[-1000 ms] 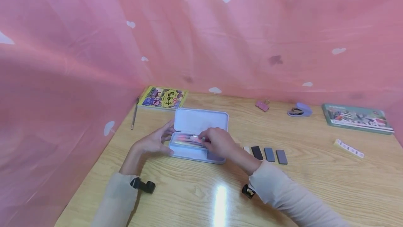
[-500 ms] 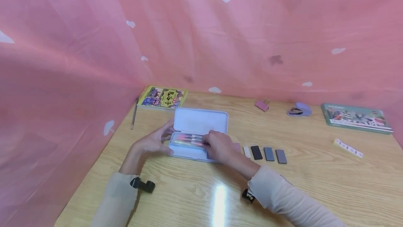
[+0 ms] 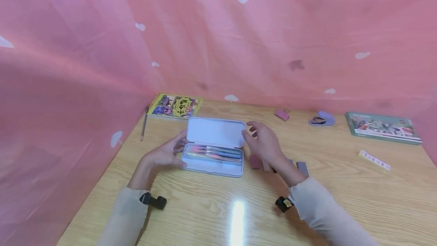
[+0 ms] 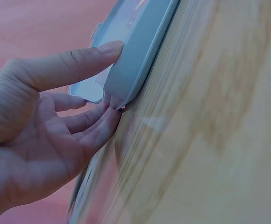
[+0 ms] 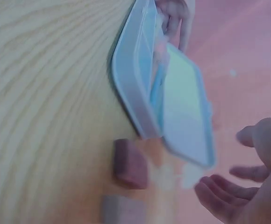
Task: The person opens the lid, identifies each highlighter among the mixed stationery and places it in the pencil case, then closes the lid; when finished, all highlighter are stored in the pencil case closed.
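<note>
A pale blue pencil case [image 3: 208,165] lies on the table with its lid [image 3: 216,132] raised. Several pens [image 3: 218,153] with pink and blue barrels fill its rear compartment; the front compartment shows bare. My left hand [image 3: 167,153] grips the case's left end. In the left wrist view its thumb [image 4: 91,58] presses the front wall while the fingers curl to the end near the table. My right hand [image 3: 264,141] hovers beside the lid's right edge, fingers loosely bent and nothing between them; the right wrist view shows its fingers [image 5: 226,198] apart from the lid.
A pinkish block [image 3: 254,162] and several other small blocks, one grey [image 3: 302,169], line up right of the case, partly under my right forearm. Behind are a comic-style book [image 3: 175,106], pencil [image 3: 144,124], pink binder clip [image 3: 282,115], stapler [image 3: 322,118] and flat green box [image 3: 382,127].
My right hand has left the pens in the case and moved right and back to beside the lid. More of the pens now shows. The left hand keeps its grip.
</note>
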